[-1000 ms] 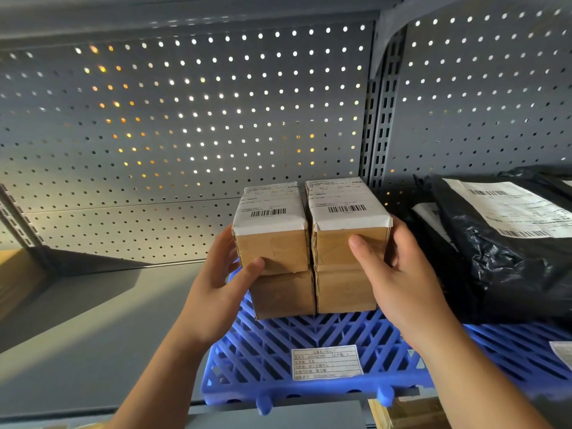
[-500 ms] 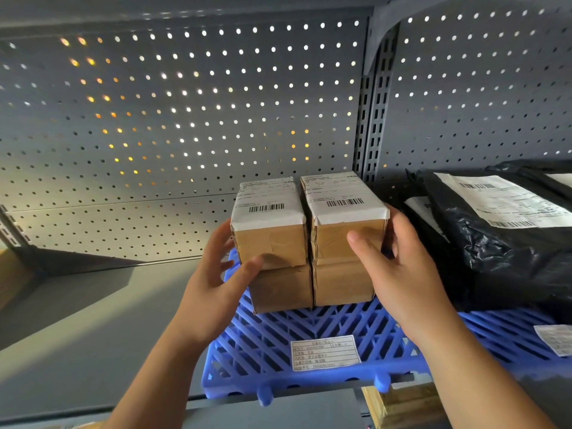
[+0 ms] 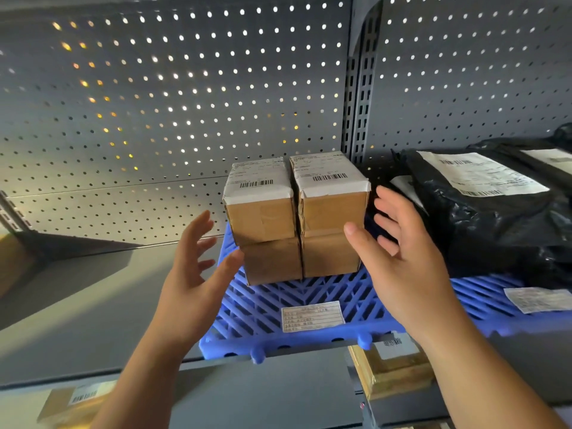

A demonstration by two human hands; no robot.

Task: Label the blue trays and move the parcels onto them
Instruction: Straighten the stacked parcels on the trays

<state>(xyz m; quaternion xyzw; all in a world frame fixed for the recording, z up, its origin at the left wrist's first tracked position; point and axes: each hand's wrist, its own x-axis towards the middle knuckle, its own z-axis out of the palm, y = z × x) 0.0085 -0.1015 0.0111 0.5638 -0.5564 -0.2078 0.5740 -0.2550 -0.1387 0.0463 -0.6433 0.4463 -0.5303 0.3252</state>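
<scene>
Several brown cardboard parcels (image 3: 297, 218) with white barcode labels stand stacked two high, side by side, on a blue slatted tray (image 3: 263, 308) on the grey shelf. A white paper label (image 3: 312, 315) is stuck near the tray's front edge. My left hand (image 3: 195, 274) hovers just left of the stack, fingers spread, holding nothing. My right hand (image 3: 399, 258) hovers just right of it, fingers straight, apart from the boxes. A second blue tray (image 3: 483, 298) to the right carries black plastic mailer bags (image 3: 483, 212) and its own label (image 3: 538, 300).
A perforated grey back panel (image 3: 185, 103) and a slotted upright (image 3: 359, 103) close the rear. Bare grey shelf (image 3: 77, 305) lies left of the tray. Below the shelf edge sit a brown parcel (image 3: 399, 370) on the right and another parcel (image 3: 71, 404) at lower left.
Both hands have let go of the stacked parcels and drawn back a little, fingers opening. The stack stays on the blue tray.
</scene>
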